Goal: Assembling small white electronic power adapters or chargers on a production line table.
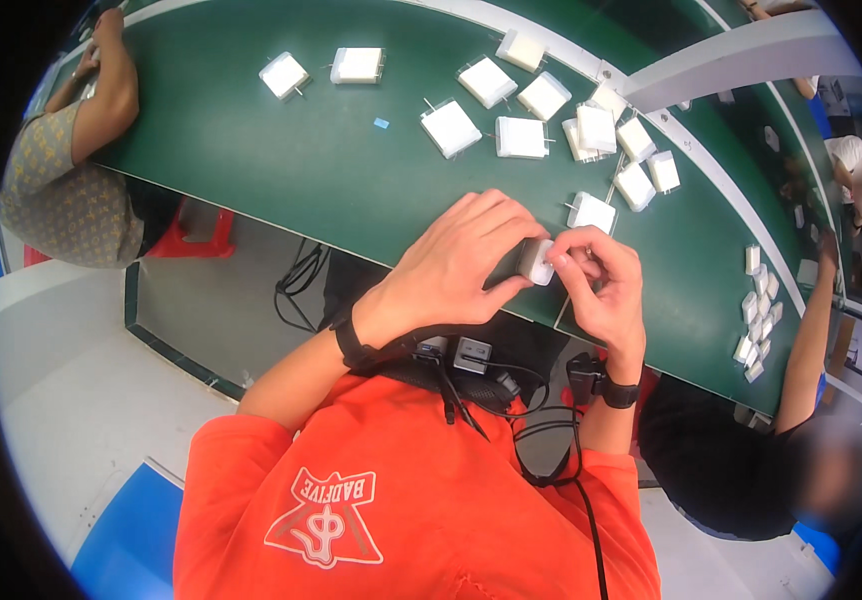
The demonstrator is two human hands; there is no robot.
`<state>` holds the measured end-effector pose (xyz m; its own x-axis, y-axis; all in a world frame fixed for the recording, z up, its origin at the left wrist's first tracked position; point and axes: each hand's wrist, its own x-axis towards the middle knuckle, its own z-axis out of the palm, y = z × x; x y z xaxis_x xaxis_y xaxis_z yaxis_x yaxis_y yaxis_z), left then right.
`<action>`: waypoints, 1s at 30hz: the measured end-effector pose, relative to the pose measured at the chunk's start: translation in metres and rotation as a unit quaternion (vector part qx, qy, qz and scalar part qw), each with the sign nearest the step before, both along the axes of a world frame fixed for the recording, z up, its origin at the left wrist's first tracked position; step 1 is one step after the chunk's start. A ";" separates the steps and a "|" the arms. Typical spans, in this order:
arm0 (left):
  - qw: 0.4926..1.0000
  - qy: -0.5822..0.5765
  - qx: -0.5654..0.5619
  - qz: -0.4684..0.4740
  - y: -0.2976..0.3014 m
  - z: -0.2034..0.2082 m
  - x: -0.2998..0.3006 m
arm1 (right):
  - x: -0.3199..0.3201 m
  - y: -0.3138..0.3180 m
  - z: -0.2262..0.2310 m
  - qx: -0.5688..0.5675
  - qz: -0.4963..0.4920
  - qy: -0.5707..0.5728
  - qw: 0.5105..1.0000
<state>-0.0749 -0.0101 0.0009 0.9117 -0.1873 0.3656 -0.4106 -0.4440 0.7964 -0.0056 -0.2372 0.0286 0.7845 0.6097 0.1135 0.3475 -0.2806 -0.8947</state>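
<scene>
A white power adapter (536,262) is held over the table's near edge, between the thumb and fingers of my left hand (456,262). My right hand (601,285) is closed, its thumb and forefinger pinching at the adapter's right end. Whether some small part lies between those fingertips is too fine to tell. Just beyond my right hand lies another white adapter (591,212) with metal prongs. Farther out, several more adapters (521,138) lie loosely scattered, some leaning on each other, prongs pointing different ways.
The green table (231,150) has a pale raised rail (686,140) along its far side. A blue scrap (381,123) lies on it. More white blocks (754,320) are grouped at the right. Co-workers sit left (81,190) and right (731,450). Black cables (546,425) hang at my waist.
</scene>
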 end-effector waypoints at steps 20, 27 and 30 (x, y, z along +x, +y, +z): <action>1.000 -0.010 -0.001 0.000 0.000 0.000 0.000 | -0.014 0.001 0.010 -0.042 -0.060 -0.019 0.997; 0.999 0.028 -0.042 -0.019 -0.001 0.002 0.001 | -0.013 0.005 0.024 -0.041 -0.008 -0.013 0.999; 0.998 0.045 -0.025 -0.027 0.003 0.006 -0.002 | -0.015 0.012 0.031 -0.068 -0.007 -0.021 0.997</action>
<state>-0.0771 -0.0072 0.0065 0.9307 -0.2201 0.2921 -0.3578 -0.3824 0.8519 -0.0207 -0.2257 0.0596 0.7890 0.6111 0.0631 0.3787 -0.4028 -0.8333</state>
